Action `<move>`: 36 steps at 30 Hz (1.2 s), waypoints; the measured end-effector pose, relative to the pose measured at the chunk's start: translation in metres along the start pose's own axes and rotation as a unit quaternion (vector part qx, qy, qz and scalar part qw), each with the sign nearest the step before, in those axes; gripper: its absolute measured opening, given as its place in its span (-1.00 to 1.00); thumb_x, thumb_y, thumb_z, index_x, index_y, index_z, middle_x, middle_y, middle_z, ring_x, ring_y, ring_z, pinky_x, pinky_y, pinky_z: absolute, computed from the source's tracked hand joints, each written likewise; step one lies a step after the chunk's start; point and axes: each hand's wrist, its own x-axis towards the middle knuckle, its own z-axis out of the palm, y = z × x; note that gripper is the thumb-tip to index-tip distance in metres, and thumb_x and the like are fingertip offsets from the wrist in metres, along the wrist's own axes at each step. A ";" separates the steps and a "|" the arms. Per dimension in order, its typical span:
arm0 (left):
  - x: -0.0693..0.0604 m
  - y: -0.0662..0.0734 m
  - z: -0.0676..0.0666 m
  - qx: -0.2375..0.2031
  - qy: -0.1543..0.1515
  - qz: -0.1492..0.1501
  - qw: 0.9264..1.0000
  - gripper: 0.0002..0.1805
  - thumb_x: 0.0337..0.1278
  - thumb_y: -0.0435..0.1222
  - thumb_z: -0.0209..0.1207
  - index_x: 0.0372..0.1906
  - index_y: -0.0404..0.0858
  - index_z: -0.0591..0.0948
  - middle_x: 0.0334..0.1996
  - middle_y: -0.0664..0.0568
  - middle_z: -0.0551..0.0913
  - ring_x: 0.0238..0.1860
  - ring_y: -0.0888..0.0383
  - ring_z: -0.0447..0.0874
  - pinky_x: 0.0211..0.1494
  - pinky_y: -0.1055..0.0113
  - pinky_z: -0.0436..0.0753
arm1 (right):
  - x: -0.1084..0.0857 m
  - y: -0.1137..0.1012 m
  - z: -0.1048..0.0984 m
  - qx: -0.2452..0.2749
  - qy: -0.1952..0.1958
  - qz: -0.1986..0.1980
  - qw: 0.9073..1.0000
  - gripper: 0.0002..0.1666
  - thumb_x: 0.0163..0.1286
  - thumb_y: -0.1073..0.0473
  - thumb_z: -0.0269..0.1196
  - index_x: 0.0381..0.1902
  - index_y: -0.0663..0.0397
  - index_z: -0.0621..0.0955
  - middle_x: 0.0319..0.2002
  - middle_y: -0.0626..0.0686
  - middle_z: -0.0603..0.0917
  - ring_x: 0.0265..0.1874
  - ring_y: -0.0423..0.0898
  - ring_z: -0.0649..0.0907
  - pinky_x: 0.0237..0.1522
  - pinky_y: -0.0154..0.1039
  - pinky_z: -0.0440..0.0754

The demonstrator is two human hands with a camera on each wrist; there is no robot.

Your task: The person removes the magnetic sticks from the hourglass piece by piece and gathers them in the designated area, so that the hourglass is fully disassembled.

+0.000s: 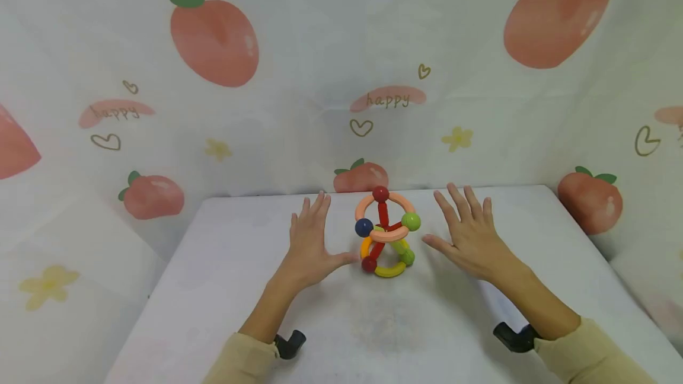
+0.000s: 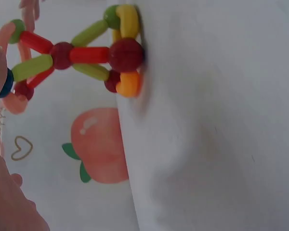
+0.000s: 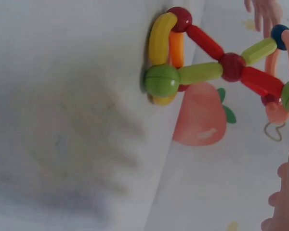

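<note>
A magnetic ball-and-rod model (image 1: 389, 234) stands upright on the white table. Two rings of curved rods, peach on top and yellow-orange at the bottom, are linked by red and green straight rods meeting at a central red ball (image 2: 62, 56). Dark blue, green and red balls sit at its joints. To its left is my left hand (image 1: 308, 250), fingers spread and thumb pointing toward the model; whether the thumb touches it I cannot tell. On the other side, my right hand (image 1: 472, 239) has its fingers spread apart, with a gap from the model. Neither hand grips anything.
The white tabletop (image 1: 224, 289) ends at a hanging cloth (image 1: 299, 76) printed with peaches, hearts and flowers, which also covers both sides. Dark wrist-worn devices (image 1: 290, 344) show at both cuffs. Shadows of the hands fall across the table.
</note>
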 end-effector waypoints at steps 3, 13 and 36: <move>0.003 0.009 0.005 -0.032 -0.001 0.010 0.999 0.41 -0.23 0.35 0.45 0.67 -0.03 -0.09 0.69 0.10 -0.08 0.70 -0.15 -0.24 0.59 -0.42 -0.15 | 0.001 -0.006 -0.004 0.019 -0.008 -0.002 1.000 0.08 0.45 -0.38 0.11 0.66 -0.01 -0.04 0.65 0.25 -0.14 0.60 0.42 -0.12 0.47 0.56 -0.22; 0.009 0.028 0.021 -0.145 -0.020 0.019 0.989 0.42 -0.18 0.27 0.48 0.65 0.18 -0.25 0.68 0.22 -0.14 0.70 -0.04 -0.19 0.64 -0.33 -0.18 | 0.008 -0.024 -0.009 0.065 -0.026 -0.003 0.998 -0.04 0.52 -0.30 0.06 0.63 0.07 0.05 0.64 0.25 -0.06 0.60 0.36 -0.03 0.52 0.47 -0.03; 0.023 0.039 0.045 -0.403 -0.075 0.016 0.912 0.19 0.10 -0.07 0.47 0.58 0.41 -0.16 0.54 0.17 0.31 0.57 0.00 0.29 0.45 -0.12 0.48 | 0.018 -0.054 -0.002 0.291 0.013 0.031 0.956 -0.44 0.47 -0.02 0.29 0.30 0.08 0.47 -0.25 0.01 0.67 -0.33 -0.13 0.64 -0.33 -0.35 0.65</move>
